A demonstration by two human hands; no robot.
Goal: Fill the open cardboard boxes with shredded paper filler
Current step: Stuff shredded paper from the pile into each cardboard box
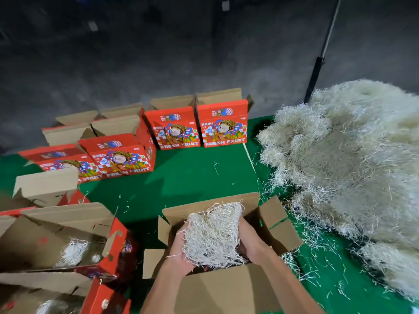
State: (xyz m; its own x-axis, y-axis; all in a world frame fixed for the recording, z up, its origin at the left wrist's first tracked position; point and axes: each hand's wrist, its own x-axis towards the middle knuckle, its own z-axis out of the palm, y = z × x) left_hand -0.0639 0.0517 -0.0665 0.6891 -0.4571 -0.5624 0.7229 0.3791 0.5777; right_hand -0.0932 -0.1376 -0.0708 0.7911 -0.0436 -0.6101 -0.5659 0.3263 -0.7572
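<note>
On my feed: both hands down in open box [226,288], flaps splayed out, long side running left-right across green mat [188,177]. Left hand [181,254] and right hand [251,243] curl round wad of filler [213,234], pale, stringy, tangled. Big filler heap [353,168] sits just right. Red fruit boxes [172,128] stand at back.

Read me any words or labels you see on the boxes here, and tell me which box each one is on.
"FRESH FRUIT": front of the far right red printed cardboard box, along the bottom.
"FRESH FRUIT": red box beside it, slightly blurred.
"FRESH FRUIT": nearer red box on the left, partly smeared.
"FRUIT": leftmost red box, the rest hidden by a brown flap.
Smaller characters and top logos on all of them: too blurred to read.
</note>
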